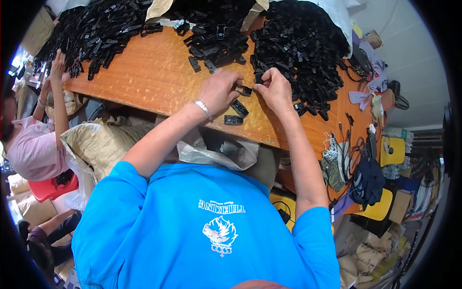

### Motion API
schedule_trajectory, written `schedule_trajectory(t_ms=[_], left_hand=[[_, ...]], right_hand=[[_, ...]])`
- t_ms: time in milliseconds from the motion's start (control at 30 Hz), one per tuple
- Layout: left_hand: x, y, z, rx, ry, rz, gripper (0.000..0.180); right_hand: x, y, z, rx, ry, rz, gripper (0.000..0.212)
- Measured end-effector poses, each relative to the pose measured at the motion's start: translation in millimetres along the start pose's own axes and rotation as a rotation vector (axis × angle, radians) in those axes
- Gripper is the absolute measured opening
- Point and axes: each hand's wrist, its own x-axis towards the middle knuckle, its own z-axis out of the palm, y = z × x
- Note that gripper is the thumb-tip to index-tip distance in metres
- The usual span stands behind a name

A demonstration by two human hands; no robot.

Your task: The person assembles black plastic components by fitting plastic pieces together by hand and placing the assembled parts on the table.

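Note:
My left hand (221, 90), with a metal bracelet at the wrist, pinches a small black plastic part (246, 91) over the wooden table (139, 67). Just to its right, my right hand (276, 91) has thumb and forefinger closed on another small black piece (259, 80), partly hidden by the fingers. Two more black plastic parts, one tilted part (239, 109) and one rectangular part (233, 120), lie near the table's front edge below my left hand. Their exact kind is too small to tell.
Beyond my hands are a middle heap (219, 45), a right heap (303, 53) and a far left heap (101, 33) of black parts. An open woven sack (216, 154) hangs below the front edge. Cables (347, 149) lie at right. A person in pink (41, 144) works at left.

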Motion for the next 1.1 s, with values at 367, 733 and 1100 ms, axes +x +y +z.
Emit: schedule_trajectory(t_ms=[367, 733, 1100], left_hand=[[-2.2, -5.3, 0.0, 0.062, -0.033, -0.08, 0.028], [1.0, -8.8, -1.3, 0.006, -0.065, -0.137, 0.026], [6.5, -22.4, 1.0, -0.098, -0.112, -0.163, 0.025]], right_hand=[[-20.0, -2.8, 17.6, 0.173, 0.08, -0.306, 0.032], [-24.2, -6.8, 30.6, 0.092, 0.167, -0.442, 0.029], [-24.1, -9.2, 30.6, 0.042, 0.074, -0.337, 0.029]])
